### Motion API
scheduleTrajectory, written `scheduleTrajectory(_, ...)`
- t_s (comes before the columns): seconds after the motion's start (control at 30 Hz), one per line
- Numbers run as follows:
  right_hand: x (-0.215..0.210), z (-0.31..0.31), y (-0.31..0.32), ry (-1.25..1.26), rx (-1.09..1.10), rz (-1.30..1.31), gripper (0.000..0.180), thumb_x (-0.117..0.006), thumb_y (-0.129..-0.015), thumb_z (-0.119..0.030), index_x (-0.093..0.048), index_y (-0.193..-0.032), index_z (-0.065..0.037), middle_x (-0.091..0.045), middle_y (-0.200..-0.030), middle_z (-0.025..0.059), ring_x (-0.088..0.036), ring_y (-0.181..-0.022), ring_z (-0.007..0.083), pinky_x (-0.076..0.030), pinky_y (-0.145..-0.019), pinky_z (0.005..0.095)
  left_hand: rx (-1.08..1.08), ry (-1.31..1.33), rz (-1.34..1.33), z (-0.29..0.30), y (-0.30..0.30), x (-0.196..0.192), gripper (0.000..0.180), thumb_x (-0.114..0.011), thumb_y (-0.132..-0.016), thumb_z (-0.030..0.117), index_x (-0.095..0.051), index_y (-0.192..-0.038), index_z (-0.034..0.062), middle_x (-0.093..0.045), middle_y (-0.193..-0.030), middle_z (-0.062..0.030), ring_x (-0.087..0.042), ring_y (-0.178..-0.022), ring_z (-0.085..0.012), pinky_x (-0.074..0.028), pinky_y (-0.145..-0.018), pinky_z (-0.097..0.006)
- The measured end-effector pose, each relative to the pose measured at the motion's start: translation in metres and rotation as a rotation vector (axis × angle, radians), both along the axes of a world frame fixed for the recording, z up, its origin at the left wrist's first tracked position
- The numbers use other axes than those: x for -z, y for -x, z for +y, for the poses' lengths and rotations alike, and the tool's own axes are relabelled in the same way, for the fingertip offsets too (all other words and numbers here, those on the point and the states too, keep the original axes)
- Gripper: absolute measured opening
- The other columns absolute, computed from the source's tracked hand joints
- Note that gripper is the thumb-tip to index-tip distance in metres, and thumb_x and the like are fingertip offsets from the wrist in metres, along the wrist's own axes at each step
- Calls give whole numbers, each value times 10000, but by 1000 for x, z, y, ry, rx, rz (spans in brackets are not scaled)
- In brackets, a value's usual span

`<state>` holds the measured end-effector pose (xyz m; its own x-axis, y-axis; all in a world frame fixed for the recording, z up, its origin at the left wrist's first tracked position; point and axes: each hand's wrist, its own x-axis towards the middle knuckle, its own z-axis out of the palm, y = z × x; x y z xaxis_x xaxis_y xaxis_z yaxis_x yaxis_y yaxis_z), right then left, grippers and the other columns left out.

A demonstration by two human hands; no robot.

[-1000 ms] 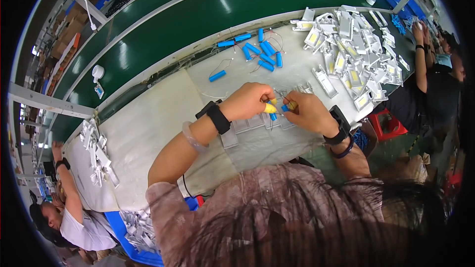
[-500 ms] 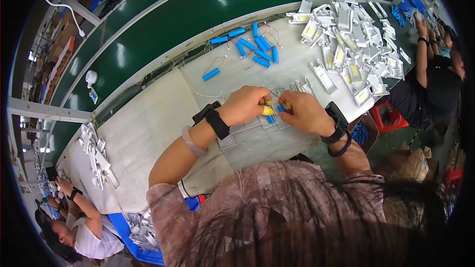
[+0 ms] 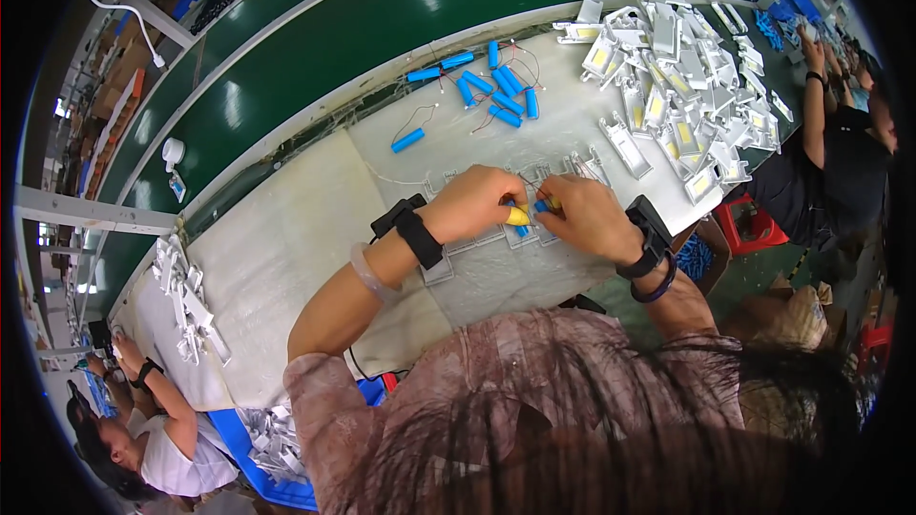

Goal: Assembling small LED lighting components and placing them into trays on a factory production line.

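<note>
A light pinch that leaves any wire unstrained should work best here: the left hand (image 3: pixel 474 198) pinches narrowly, with a blue battery cell (image 3: pixel 522 231) at its fingertips' six o'clock; the right hand (image 3: pixel 590 216), also narrow, faces it at three. What each grips, I cannot tell. Roughly eleven loose cells (image 3: pixel 506 103) lie toward twelve; white lamp housings (image 3: pixel 665 35), toward two, overlap beyond counting.

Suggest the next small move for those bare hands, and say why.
I'd probably ease the left hand back slightly, with the right hand held steady: the left hand's yellow finger covers hide part of the small blue cylinder among the pale rectangular housings, so how it sits cannot be judged from this view.
</note>
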<state>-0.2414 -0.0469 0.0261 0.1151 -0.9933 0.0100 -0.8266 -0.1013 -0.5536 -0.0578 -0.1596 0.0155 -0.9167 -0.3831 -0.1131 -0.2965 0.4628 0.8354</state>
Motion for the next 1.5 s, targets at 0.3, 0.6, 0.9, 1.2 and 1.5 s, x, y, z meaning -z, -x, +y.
scheduleTrajectory(0.3,0,3,-7,5,58,81,409,-702,-758,-154,-504,-1093,-32,-643,-844,166,-635,-787,362,-506,-684,434,-148,296,40,16,-3,7,257,-679,-744,60,-615,-993,74,-519,-950,-96,-568,-827,-258,-471,-705,-340)
scheduleTrajectory(0.6,-19,-14,10,185,12,-53,244,-698,-776,-139,-615,-990,-58,-620,-735,106,-591,-557,250,-459,-525,356,-406,64,261,-14,-29,2,237,-586,-851,2,-579,-1087,33,-607,-1007,-125,-601,-810,-206,-485,-703,-292)
scheduleTrajectory(0.9,-20,-21,-18,177,-265,91,282,-706,-698,-115,-631,-970,-97,-610,-955,78,-554,-985,278,-392,-858,396,-169,516,16,29,-33,-8,1014,-827,-588,276,-289,-1397,-13,-451,-1312,-182,-394,-1255,-339,-243,-1078,-502)
scheduleTrajectory(1.2,-6,-33,-41,77,-153,325,253,-667,-706,-218,-577,-851,-31,-638,-699,151,-631,-655,344,-486,-599,444,-303,545,-31,47,-20,6,1089,-833,-593,321,-221,-1419,-40,-527,-1244,-159,-433,-1237,-304,-205,-1098,-528)
scheduleTrajectory(1.5,0,-25,-43,196,-145,207,261,-654,-669,-121,-574,-896,-21,-647,-725,167,-639,-691,357,-505,-626,441,-309,635,-87,50,-20,10,1107,-836,-591,341,-218,-1401,-91,-562,-1177,-118,-468,-1203,-245,-182,-1112,-514)
